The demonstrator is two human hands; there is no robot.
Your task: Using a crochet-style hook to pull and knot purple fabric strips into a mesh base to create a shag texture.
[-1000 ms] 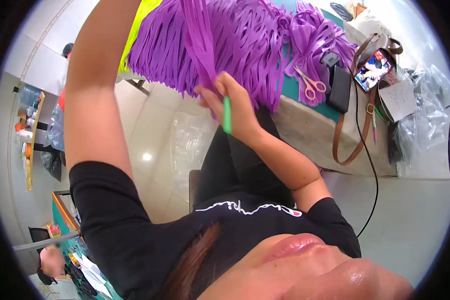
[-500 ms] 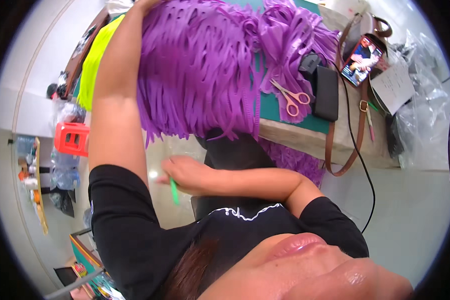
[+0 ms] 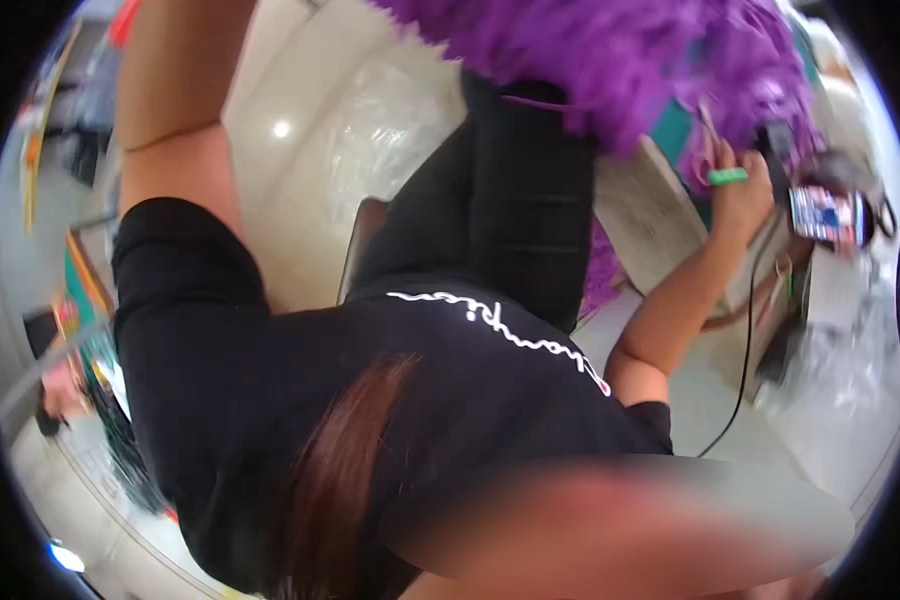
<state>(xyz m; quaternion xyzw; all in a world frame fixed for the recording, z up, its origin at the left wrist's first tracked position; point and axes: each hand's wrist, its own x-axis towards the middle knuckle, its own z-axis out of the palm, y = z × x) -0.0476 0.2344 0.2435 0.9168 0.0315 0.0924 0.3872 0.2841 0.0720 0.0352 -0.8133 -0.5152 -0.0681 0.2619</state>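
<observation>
While my left hand is out of view, my right hand (image 3: 742, 195) — green stick (image 3: 727, 177) gripped — is beside scissors (image 3: 708, 143) pointing away.

A table with a green top (image 3: 674, 130) stands at the upper right, a pale beige covering (image 3: 655, 205) on its near side. Fringed purple strips (image 3: 540, 50) spread over most of the top and hang past its near edge. Scissors (image 3: 708, 120) show against the purple, too blurred to tell what they rest on. A black case (image 3: 773, 146) sits farther right, just beside the strips. Below, a crumpled sheet of clear plastic (image 3: 370, 130) lies on the glossy pale floor (image 3: 295, 185).
</observation>
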